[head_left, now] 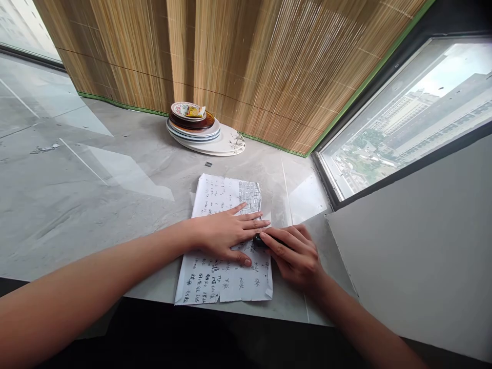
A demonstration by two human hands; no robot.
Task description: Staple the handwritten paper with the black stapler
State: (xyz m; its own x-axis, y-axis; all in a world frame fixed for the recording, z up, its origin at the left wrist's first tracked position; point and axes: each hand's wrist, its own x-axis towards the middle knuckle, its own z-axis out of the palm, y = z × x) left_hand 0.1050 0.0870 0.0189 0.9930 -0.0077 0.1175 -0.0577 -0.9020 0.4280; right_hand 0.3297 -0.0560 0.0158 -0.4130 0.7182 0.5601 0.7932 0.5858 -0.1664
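My left hand [226, 233] lies flat with its fingers spread across a white sheet of paper [246, 292]. Handwritten characters cover much of the paper, and a dense band of dark printed-looking marks [249, 197] runs down its right part. At the paper's right edge my right hand [294, 254] is closed round a small black tool [258, 240]. The tool's front end sits low over the band, close to the left fingertips. Fingers hide most of it, so its exact kind cannot be made out. The paper's edges look creased and slightly torn.
Beyond the paper stands a stack of plates [194, 136] with a small yellow packet [195, 111] on top. A small dark grey piece [208, 164] lies on the grey marble-look surface [126, 205]. A bamboo blind [230, 61] hangs behind; a window [415, 118] borders the right.
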